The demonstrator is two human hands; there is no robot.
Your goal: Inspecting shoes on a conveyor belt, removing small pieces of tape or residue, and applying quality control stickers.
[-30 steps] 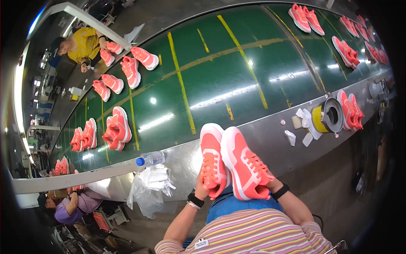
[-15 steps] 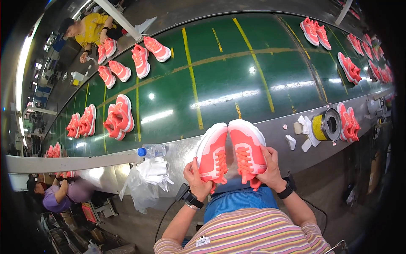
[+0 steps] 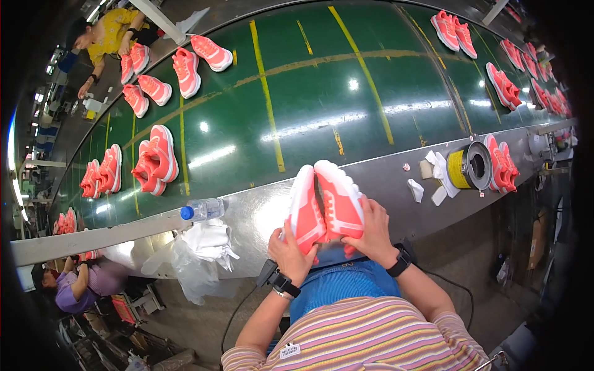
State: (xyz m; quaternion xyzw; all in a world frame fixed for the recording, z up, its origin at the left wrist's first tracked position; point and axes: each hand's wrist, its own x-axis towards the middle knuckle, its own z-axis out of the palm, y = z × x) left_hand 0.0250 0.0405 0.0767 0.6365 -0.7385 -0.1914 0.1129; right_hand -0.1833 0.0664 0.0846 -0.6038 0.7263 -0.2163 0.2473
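A pair of coral sneakers with white soles is in my hands, toes pointing away from me, above the metal ledge point(image 3: 396, 213). My left hand point(image 3: 291, 252) is closed on the heel end of the left sneaker point(image 3: 307, 216). My right hand point(image 3: 375, 234) grips the heel end of the right sneaker point(image 3: 342, 204). The two shoes lean close together with their sides showing, and only a narrow gap parts them. My fingers partly hide both heels.
A green conveyor belt point(image 3: 297, 93) carries several coral sneaker pairs. On the ledge are a blue-capped bottle point(image 3: 203, 209), white cloths point(image 3: 207, 241), a yellow tape roll point(image 3: 461, 170) and white scraps point(image 3: 416, 190). Co-workers in yellow point(image 3: 110, 36) and purple point(image 3: 77, 290) are at left.
Both sneakers have turned in my hands from laces up to sides showing, and their toes have come together. The whole view has shifted slightly.
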